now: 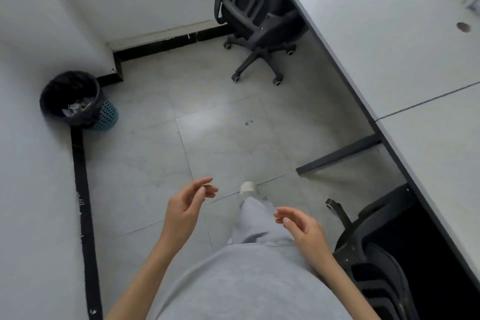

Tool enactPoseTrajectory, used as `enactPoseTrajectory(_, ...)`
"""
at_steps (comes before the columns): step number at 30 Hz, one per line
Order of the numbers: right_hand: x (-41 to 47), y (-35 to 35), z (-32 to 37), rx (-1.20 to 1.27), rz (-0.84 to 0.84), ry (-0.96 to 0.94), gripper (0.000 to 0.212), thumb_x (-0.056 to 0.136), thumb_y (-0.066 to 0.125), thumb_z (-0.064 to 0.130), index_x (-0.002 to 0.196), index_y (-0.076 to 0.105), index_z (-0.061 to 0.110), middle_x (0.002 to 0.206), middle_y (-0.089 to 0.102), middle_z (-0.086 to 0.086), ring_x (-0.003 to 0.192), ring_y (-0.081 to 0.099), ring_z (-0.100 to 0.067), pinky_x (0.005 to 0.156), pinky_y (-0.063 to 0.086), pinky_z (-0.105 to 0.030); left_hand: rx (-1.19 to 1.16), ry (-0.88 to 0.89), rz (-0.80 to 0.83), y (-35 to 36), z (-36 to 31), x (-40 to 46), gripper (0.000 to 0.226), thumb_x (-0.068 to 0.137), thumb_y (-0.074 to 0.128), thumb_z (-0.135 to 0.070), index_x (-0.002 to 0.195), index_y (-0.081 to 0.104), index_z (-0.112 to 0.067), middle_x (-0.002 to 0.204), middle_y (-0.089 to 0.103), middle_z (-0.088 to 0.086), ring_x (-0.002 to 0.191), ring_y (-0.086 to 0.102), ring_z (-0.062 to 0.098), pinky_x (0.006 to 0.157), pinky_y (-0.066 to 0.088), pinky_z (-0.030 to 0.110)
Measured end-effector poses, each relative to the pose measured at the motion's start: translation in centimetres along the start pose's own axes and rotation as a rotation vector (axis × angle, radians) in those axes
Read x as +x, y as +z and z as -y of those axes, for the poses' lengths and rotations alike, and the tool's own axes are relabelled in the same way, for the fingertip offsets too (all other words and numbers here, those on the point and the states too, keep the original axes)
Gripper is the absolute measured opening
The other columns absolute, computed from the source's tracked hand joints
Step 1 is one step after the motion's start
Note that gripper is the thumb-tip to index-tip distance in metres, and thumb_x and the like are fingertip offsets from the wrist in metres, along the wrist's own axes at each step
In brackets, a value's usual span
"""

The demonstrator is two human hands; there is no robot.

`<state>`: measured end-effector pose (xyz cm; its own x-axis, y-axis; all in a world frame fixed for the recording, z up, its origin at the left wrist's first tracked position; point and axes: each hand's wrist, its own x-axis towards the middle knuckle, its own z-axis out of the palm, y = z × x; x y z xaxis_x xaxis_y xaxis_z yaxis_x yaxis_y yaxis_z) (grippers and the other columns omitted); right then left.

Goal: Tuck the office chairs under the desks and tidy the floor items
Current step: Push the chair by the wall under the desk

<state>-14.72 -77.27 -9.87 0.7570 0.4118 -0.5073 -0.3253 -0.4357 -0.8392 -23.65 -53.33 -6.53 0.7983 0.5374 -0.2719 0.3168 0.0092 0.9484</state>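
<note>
**Standing between wall and desks, both hands empty**

Looking straight down at grey floor tiles (223, 138). My left hand (185, 205) is at lower centre of the frame, fingers loosely curled with thumb near the fingertips, holding nothing. Right hand (302, 226) sits just right of it, fingers relaxed and slightly spread, also empty. Neither touches anything.

Far office chair (249, 10) is at top centre, seat partly under the desk edge, wheeled base still out on the floor. Near office chair (374, 262) is at lower right, backrest beside my right hand, mostly under the desk (405, 65), which runs diagonally down the right side.

Waste bin (78, 100) stands at left against the white wall (33, 163), black liner, teal mesh body, crumpled paper inside. One foot in a light shoe (248, 188) shows at centre, just right of the left hand.
</note>
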Motion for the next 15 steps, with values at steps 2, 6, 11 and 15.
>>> enactPoseTrajectory(2, 3.9, 0.3, 1.9, -0.018, 0.008, -0.010, 0.026, 0.089, 0.050, -0.004, 0.099, 0.066, 0.014, 0.095, 0.072, 0.001, 0.085, 0.067, -0.004, 0.077, 0.050, -0.014, -0.002, 0.017, 0.006, -0.1, -1.4, 4.2, 0.021, 0.086, 0.047, -0.020, 0.100, 0.063, -0.022, 0.086, 0.073, -0.012, 0.080, 0.067, 0.009, 0.073, 0.049, 0.013)
enactPoseTrajectory(6, 13.7, 1.5, 6.5, -0.066, 0.065, -0.039, 0.029, 0.088, 0.052, -0.002, 0.093, 0.067, 0.023, 0.092, 0.073, 0.005, 0.084, 0.067, -0.003, 0.077, 0.049, -0.019, 0.025, 0.002, -0.021, -1.0, -2.9, 13.0, 0.021, 0.086, 0.047, -0.020, 0.100, 0.063, -0.024, 0.087, 0.072, -0.012, 0.080, 0.067, 0.009, 0.072, 0.049, 0.013)
enactPoseTrajectory(11, 26.5, 3.7, 17.5, -0.139, 0.173, -0.164, 0.034, 0.088, 0.054, 0.000, 0.089, 0.065, 0.032, 0.091, 0.072, 0.009, 0.085, 0.066, -0.006, 0.079, 0.049, -0.020, -0.019, -0.105, -0.208, -3.7, -4.2, 20.5, 0.029, 0.093, 0.044, 0.000, 0.096, 0.063, -0.021, 0.088, 0.072, -0.010, 0.075, 0.066, 0.007, 0.070, 0.049, 0.012)
enactPoseTrajectory(15, 34.1, 6.4, 26.1, -0.180, 0.278, -0.280, 0.034, 0.089, 0.052, -0.002, 0.089, 0.063, 0.031, 0.089, 0.070, 0.007, 0.084, 0.067, -0.008, 0.078, 0.051, -0.019, -0.064, -0.201, -0.348, -5.8, -4.8, 24.2, 0.026, 0.093, 0.043, 0.001, 0.097, 0.064, -0.015, 0.084, 0.073, -0.008, 0.072, 0.066, 0.004, 0.068, 0.049, 0.010)
